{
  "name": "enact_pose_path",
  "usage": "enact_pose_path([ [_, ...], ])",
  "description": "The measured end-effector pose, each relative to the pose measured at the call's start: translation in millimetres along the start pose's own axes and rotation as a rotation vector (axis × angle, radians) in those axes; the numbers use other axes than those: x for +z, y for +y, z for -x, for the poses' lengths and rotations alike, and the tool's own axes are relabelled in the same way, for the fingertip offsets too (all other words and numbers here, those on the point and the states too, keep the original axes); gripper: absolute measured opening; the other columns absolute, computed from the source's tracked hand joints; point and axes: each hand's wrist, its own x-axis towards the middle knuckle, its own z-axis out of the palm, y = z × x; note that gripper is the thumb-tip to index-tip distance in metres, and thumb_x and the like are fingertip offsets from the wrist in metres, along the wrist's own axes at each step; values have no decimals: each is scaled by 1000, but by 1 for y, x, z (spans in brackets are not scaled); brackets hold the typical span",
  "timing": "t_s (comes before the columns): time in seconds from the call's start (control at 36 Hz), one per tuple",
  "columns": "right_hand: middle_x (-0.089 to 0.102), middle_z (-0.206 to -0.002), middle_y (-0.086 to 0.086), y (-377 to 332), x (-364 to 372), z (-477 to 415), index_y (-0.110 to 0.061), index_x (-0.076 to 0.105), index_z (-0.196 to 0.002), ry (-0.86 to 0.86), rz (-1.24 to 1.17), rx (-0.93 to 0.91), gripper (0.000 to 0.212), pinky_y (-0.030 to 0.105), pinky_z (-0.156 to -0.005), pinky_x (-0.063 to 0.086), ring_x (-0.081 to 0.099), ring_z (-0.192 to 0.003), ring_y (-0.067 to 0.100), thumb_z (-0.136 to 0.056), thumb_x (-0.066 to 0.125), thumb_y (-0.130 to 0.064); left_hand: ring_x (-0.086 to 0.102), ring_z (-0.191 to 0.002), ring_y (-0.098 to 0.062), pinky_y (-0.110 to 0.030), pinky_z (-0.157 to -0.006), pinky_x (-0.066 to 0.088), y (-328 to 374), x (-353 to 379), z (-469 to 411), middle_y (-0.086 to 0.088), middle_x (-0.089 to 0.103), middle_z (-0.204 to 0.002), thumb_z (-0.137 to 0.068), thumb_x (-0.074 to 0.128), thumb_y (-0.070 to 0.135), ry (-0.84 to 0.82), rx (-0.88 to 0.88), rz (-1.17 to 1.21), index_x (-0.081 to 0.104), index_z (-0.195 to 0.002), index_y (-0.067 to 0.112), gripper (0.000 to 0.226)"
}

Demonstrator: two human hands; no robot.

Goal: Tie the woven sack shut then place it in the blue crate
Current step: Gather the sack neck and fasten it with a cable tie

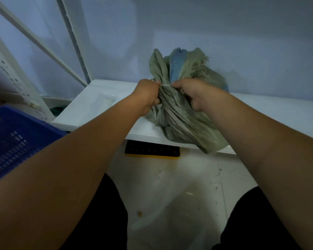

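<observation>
A grey-green woven sack point(177, 121) with a blue stripe lies on the white shelf board point(90, 107), its lower end hanging over the front edge. Its mouth is bunched into a neck, and the loose top fans out above it. A thin white tie point(165, 85) runs across that neck. My left hand point(148, 95) pinches the tie's left end against the neck. My right hand point(193, 92) pinches the right end and presses on the bunched fabric. The blue crate point(13, 139) sits low at the left, beside my left forearm.
White metal rack posts and diagonal braces point(74, 51) rise at the left. A pale wall stands behind the shelf. A clear plastic bag point(107, 101) lies on the board's left part. Under the shelf a black and yellow object point(152, 150) rests on the white floor.
</observation>
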Motion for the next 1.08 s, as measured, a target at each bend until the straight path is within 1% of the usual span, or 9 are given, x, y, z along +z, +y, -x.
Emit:
enact_pose_path([
  [0.11, 77, -89, 12, 3, -2, 1, -9, 72, -105, -116, 68, 55, 35, 30, -66, 59, 73, -76, 24, -98, 59, -41, 69, -100, -27, -39, -90, 59, 3, 4, 3, -17, 70, -112, -104, 41, 10, -41, -85, 240, 64, -104, 8, 23],
  [0.22, 75, -101, 14, 3, -3, -2, -5, 67, -119, -54, 44, -8, 40, 33, -72, 58, 73, -86, 25, -95, 65, -37, 70, -101, -25, -36, -94, 57, 6, 5, 5, -15, 71, -117, -104, 41, 14, -73, -87, 293, 61, -128, 2, 33],
  [0.33, 73, -109, 16, 4, -4, -3, -2, 57, -132, 66, -3, -119, 63, 47, -83, 61, 74, -91, 29, -82, 80, -33, 69, -77, -17, -32, -84, 59, 10, 3, 8, -8, 73, -93, -101, 45, 13, -107, -72, 306, 66, -123, 1, 32],
  [0.5, 66, -124, 16, 6, -8, -16, -4, 48, -140, 131, -30, -191, 96, 52, -92, 57, 68, -104, 32, -59, 86, -39, 70, -87, -23, -33, -83, 61, 10, 1, 5, -14, 74, -102, -99, 51, 11, -57, -60, 271, 67, -115, 1, 25],
  [0.56, 64, -128, 16, 5, -6, -10, -3, 46, -142, 152, -28, -207, 90, 51, -96, 55, 66, -109, 32, -68, 86, -34, 68, -88, -27, -33, -79, 62, 9, -2, 3, -21, 72, -105, -97, 55, 3, -5, -48, 253, 68, -103, -1, 15],
  [0.67, 62, -131, 15, 2, -5, -3, -3, 47, -142, 199, 1, -223, 75, 48, -99, 53, 63, -113, 31, -80, 82, -27, 70, -70, -24, -30, -67, 63, 8, -10, 3, -18, 69, -83, -93, 61, -4, 26, 17, 173, 66, -83, 1, 13],
  [0.78, 61, -132, 15, 2, -6, -3, -1, 48, -140, 216, 3, -236, 73, 47, -100, 52, 62, -113, 30, -81, 82, -26, 69, -61, -21, -31, -62, 63, 6, -14, 6, -17, 69, -78, -93, 66, 2, -41, 19, 102, 67, -86, -1, 7],
  [0.92, 61, -127, 12, 0, -9, -2, 0, 52, -136, 258, 36, -245, 63, 34, -94, 50, 60, -107, 24, -86, 79, -27, 70, -60, -18, -34, -67, 64, 6, -14, 7, -11, 69, -74, -93, 67, 9, -120, -1, 46, 67, -86, 2, 10],
  [1.08, 69, -114, 13, 0, -7, -1, 0, 61, -126, 228, 75, -228, 50, 40, -93, 55, 68, -100, 27, -86, 78, -24, 71, -60, -18, -34, -64, 64, 4, -14, 5, -11, 70, -75, -93, 69, 16, -171, -6, 38, 66, -89, 0, 17],
])
